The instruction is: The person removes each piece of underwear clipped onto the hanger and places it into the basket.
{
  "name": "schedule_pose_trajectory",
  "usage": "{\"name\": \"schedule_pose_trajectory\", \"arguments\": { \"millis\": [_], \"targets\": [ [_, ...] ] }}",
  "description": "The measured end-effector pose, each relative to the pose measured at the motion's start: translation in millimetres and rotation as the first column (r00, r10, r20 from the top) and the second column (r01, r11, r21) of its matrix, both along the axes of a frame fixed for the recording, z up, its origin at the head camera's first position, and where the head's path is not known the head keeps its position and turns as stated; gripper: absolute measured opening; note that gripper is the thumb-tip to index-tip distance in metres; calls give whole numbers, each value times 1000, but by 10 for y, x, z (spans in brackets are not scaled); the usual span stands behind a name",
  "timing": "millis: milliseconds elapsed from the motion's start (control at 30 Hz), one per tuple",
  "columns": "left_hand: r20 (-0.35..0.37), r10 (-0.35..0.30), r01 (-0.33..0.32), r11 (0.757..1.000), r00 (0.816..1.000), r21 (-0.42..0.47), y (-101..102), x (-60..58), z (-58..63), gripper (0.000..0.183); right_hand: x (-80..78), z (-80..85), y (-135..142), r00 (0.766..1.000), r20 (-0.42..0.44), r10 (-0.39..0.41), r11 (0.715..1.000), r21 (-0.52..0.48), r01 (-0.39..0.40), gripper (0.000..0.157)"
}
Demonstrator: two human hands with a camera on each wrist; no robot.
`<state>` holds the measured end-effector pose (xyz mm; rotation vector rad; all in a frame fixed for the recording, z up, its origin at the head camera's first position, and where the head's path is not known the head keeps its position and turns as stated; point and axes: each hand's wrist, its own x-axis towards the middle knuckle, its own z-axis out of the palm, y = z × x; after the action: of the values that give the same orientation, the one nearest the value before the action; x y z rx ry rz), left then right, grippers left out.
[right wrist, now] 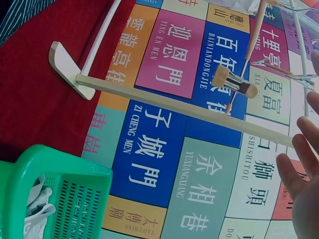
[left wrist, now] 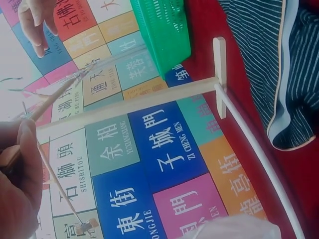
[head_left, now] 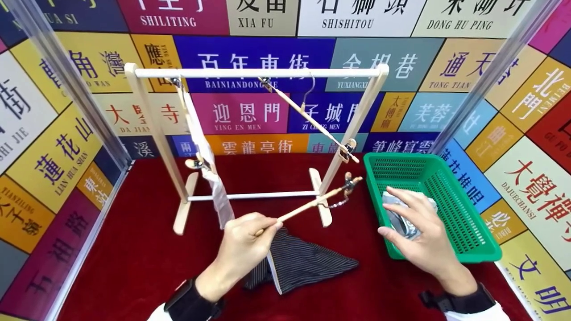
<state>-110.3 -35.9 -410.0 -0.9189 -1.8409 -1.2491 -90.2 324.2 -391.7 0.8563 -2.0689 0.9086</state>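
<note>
My left hand (head_left: 247,238) pinches one end of a wooden clip hanger (head_left: 308,208). The hanger's far end, with a metal clip (head_left: 350,183), points up to the right, and its hook hangs beneath the bar. Below lies a dark striped garment (head_left: 312,265), spread on the red cloth. My right hand (head_left: 419,232) is held with fingers spread and nothing between them. From the head it overlaps the green basket (head_left: 484,236); the right wrist view shows it apart from the basket. A grey-and-white bundle (right wrist: 37,211) lies inside the basket.
A wooden rack with a white top rod (head_left: 258,72) stands behind my hands. On it hang an unloaded clip hanger (head_left: 308,113) and, at the left, one bearing a white cloth (head_left: 203,142). Printed panels (head_left: 254,111) enclose the back and sides.
</note>
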Motion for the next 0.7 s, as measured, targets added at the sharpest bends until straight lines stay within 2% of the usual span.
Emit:
{"name": "schedule_pose_trajectory", "arguments": {
  "millis": [367, 700],
  "targets": [
    [84, 135, -143, 985, 987, 96, -81, 79, 22, 16, -18, -185, -24, 995, 81, 64, 998, 22, -66, 62],
    [57, 245, -250, 960, 968, 128, -119, 72, 35, 14, -43, -383, -86, 993, 98, 71, 996, 52, -77, 61]
  ]
}}
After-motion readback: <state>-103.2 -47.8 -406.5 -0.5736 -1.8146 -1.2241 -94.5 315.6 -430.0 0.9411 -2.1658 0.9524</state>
